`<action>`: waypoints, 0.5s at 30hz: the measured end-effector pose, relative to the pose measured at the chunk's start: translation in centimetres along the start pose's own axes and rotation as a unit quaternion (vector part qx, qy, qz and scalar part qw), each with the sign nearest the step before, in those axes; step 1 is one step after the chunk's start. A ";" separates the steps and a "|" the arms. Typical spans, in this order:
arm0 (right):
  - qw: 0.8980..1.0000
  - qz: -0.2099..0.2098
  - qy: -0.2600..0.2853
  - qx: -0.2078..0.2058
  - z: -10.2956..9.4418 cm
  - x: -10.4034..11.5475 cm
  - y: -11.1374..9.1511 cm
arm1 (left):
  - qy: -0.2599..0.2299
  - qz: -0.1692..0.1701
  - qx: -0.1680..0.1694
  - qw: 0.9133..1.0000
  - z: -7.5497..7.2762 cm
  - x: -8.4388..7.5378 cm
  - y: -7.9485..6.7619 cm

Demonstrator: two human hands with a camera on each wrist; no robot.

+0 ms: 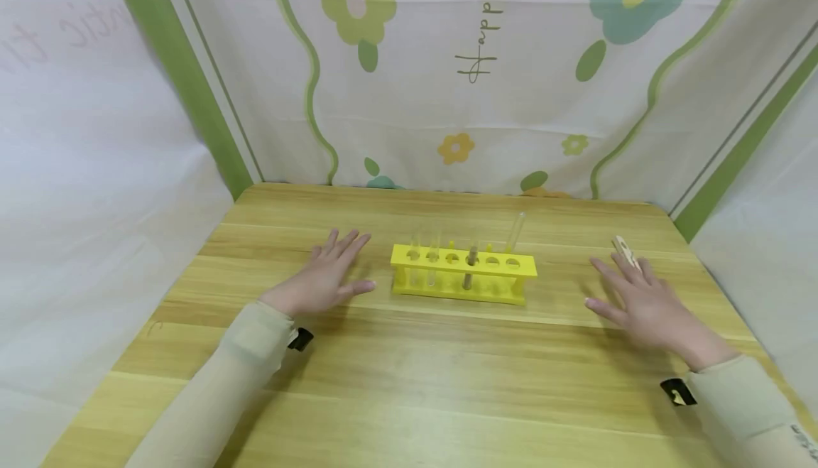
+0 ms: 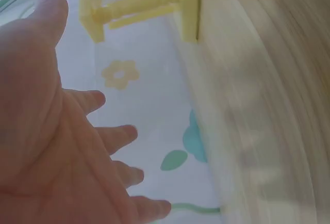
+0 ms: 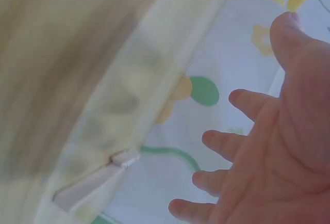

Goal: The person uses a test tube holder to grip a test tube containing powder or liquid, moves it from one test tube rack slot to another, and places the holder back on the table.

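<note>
Both hands hover with fingers spread, palms toward the table, holding nothing. My left hand (image 1: 324,280) is to the left of a yellow test tube rack (image 1: 442,260), its thumb pointing at the rack's near end. In the rack stand two clear test tubes on the left, a test tube with dark contents (image 1: 468,281) near the middle, and a tilted clear test tube (image 1: 516,231) at the right end. Off to the right is my right hand (image 1: 648,309). Its fingertips overlap a slim wooden clamp (image 1: 626,250) in the head view; the right wrist view shows the clamp (image 3: 87,185) apart from the fingers.
The wooden table (image 1: 409,390) carries the rack near its middle. A white floral curtain (image 1: 409,113) hangs along the back edge, and white fabric (image 1: 96,205) stands at the sides. Each sleeve has a black wrist piece (image 1: 300,339) below it.
</note>
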State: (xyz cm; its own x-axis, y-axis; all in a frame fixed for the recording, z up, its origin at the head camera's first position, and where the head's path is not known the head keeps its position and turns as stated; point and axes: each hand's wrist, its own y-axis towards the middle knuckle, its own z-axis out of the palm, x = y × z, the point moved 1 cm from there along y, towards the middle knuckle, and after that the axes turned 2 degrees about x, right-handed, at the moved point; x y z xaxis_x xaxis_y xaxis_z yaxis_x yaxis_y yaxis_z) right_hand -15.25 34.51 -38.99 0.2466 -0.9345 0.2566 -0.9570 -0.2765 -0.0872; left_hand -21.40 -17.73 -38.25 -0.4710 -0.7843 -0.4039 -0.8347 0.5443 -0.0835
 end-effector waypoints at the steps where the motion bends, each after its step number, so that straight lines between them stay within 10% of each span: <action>1: 1.000 0.000 -0.001 -0.004 -0.3 -0.3 0.0 | -0.010 0.003 0.000 1.000 0.0 0.0 0.1; 15: 0.998 0.040 -0.001 -0.053 -2.5 -5.0 -0.2 | -0.228 0.019 -0.031 0.973 0.2 -0.5 2.3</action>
State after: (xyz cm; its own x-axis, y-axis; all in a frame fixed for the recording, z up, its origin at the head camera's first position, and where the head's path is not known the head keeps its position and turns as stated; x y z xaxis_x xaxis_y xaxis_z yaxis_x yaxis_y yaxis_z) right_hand -16.67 39.76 -37.88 0.1691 -0.9530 0.2516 -0.9843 -0.1762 -0.0057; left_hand -23.08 -16.03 -38.45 -0.3385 -0.5425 -0.7689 -0.8416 0.5400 -0.0105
